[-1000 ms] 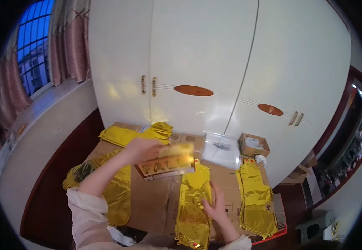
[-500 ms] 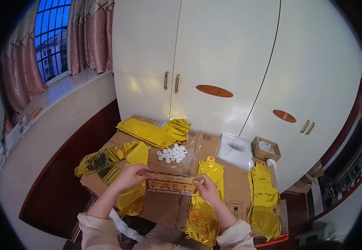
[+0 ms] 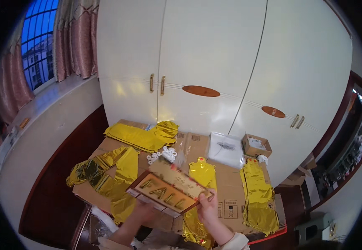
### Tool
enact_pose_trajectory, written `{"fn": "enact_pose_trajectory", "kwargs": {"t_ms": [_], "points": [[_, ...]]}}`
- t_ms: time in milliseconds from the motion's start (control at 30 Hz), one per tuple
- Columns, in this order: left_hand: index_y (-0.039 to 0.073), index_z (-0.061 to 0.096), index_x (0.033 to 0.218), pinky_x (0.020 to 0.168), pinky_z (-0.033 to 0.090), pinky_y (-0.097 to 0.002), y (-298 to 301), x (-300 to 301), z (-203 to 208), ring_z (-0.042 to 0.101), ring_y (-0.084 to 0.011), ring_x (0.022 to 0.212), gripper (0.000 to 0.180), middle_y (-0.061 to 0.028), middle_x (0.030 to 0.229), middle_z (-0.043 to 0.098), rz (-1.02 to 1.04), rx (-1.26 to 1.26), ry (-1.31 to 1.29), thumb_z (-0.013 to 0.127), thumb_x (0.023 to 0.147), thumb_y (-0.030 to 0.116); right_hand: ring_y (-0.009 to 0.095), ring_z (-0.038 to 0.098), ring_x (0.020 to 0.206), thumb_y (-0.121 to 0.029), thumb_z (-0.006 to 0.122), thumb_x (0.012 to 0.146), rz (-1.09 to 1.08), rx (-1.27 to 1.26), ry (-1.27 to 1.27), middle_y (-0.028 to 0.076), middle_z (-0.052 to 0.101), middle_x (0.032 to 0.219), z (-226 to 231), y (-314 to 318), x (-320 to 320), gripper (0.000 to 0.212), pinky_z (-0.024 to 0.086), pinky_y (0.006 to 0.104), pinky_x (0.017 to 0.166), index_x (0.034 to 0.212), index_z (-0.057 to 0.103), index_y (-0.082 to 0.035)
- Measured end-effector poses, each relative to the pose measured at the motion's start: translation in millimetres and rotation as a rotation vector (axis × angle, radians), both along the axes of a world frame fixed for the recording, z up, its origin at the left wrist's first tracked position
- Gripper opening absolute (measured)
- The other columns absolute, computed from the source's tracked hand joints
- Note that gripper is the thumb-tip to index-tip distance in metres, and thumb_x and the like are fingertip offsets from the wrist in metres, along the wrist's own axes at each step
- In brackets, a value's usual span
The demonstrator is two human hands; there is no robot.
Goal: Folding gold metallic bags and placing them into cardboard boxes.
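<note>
The right hand [image 3: 208, 211] has its fingers closed on the right edge of a tilted box [image 3: 164, 191], above cardboard [image 3: 231, 193] and gold foil [image 3: 203, 170]. The left hand [image 3: 142, 211] supports its lower edge, fingers mostly hidden, their closure unclear.

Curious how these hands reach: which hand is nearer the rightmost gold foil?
Right: the right hand is left of the gold foil; the left hand is farther left, below the held box.

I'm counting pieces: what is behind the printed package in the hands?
White rings and a gold foil piece show past its edges, on cardboard. The package hides whatever lies directly behind, perhaps more rings.
</note>
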State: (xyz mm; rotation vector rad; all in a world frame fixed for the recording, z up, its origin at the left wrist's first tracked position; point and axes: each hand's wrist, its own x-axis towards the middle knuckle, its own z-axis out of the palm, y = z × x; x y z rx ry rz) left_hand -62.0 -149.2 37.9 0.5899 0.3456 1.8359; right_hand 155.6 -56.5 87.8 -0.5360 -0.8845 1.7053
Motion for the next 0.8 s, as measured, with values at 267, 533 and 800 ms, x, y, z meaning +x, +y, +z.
{"fn": "enact_pose_trajectory", "kwargs": {"t_ms": [267, 533, 800], "points": [[0.01, 0.053, 0.13, 0.098, 0.048, -0.0531, 15.0, 25.4, -37.7, 0.054, -0.0306, 0.121, 0.051, -0.0111, 0.127, 0.058, -0.182, 0.041, -0.029, 0.073, 0.083, 0.008, 0.016, 0.062, 0.096, -0.041, 0.067, 0.09, 0.51, 0.27, -0.156, 0.009, 0.067, 0.105, 42.4, -2.0, 68.5, 0.053, 0.047, 0.0311, 0.09, 0.12, 0.061, 0.003], [0.009, 0.056, 0.128, 0.095, 0.05, -0.0526, 20.6, 43.3, -17.2, 0.059, -0.0301, 0.116, 0.047, -0.0112, 0.122, 0.062, -0.314, 0.063, 0.038, 0.072, 0.083, 0.006, 0.009, 0.06, 0.092, -0.005, 0.066, 0.09, 0.726, 0.209, -0.367, 0.003, 0.066, 0.101, 66.9, 11.2, 65.2, 0.021, 0.048, 0.0245, 0.082, 0.11, 0.064, 0.0], [0.01, 0.057, 0.125, 0.093, 0.051, -0.0504, 17.1, 36.9, -30.7, 0.062, -0.0294, 0.111, 0.045, -0.0107, 0.12, 0.063, -0.217, -0.007, 0.095, 0.072, 0.083, 0.004, 0.008, 0.062, 0.082, -0.007, 0.066, 0.09, 0.576, 0.396, -0.515, 0.002, 0.068, 0.092, 78.7, 4.4, 64.4, 0.013, 0.05, 0.0245, 0.074, 0.102, 0.068, -0.002]]}}
